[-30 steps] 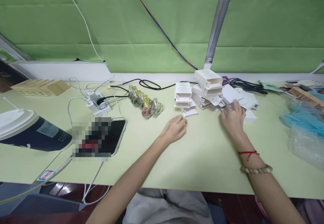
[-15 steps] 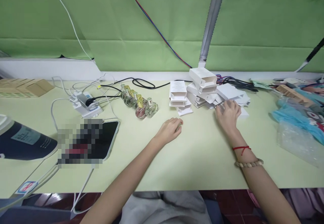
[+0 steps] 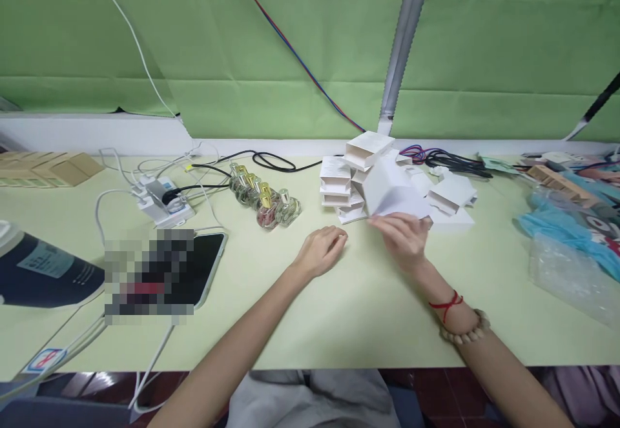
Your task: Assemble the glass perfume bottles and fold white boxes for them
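My right hand [image 3: 405, 242] grips a white paper box [image 3: 390, 189] by its near edge, tilted and a little blurred in front of the pile. Around it lie more small white boxes: an open-ended one [image 3: 369, 149] on top, a short stack [image 3: 335, 179] to the left, and a tipped one [image 3: 453, 192] to the right. My left hand [image 3: 320, 250] rests on the table with its fingers curled in, and nothing shows in it. Left of that hand stands a group of small glass bottles with gold and silver caps [image 3: 266, 202].
A phone [image 3: 210, 270], a dark cup [image 3: 43, 270] and a white power strip [image 3: 165, 202] with cables occupy the left. Brown boxes [image 3: 48, 168] stand at the back left. Blue and clear plastic bags [image 3: 566, 273] lie on the right. Black cables [image 3: 455, 160] run along the back.
My right hand has moved left and toward me, bringing a white box out of the pile. Several boxes in the pile have shifted. My left hand has hardly moved.
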Available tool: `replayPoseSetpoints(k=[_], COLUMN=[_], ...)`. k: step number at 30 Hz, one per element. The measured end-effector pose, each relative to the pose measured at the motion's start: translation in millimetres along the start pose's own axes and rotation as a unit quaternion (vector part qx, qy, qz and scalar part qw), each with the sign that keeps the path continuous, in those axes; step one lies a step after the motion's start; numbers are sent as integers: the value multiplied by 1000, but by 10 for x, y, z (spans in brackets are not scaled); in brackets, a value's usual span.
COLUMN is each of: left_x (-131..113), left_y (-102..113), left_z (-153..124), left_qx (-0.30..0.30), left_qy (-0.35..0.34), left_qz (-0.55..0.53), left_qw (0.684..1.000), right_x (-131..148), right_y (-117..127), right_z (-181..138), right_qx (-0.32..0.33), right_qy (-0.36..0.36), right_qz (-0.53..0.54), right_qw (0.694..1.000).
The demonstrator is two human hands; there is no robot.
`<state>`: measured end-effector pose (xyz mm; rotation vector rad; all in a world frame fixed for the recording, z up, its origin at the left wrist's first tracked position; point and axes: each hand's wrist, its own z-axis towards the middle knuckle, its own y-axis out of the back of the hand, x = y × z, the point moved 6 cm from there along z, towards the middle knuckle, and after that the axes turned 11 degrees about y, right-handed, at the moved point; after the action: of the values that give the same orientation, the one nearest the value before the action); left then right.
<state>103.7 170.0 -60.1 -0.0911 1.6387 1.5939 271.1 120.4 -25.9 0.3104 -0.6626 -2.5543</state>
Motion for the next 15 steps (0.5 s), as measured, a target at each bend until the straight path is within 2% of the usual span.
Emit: replayPoseSetpoints(k=[2,4,6,8,12,13,15], left_x=[106,265,377,386,223,189,161], left_y=[9,1,-35,-75,-63,-49,-24], left_z=[20,50,74,95,97,91,78], left_qx=[-19,-44,-50,-26,23,24,13], left_qy=[50,134,203,243,258,255,252], left_qz=[-65,-169,-301,-415,-573,-598,-622], left_qw=[996,975,930,877,778,759,741], right_x=[222,367,433,459,563,598,656], right_y=[-59,-92,-106,-117,-112,-115,-114], right_z=[70,125,160,170,153,152,163], right_qx=[21,37,44,48,33,35,38], right_qy=[103,164,186,188,212,214,206], right_qz=[63,107,132,147,170,177,199], right_qw=[992,980,973,970,962,960,957])
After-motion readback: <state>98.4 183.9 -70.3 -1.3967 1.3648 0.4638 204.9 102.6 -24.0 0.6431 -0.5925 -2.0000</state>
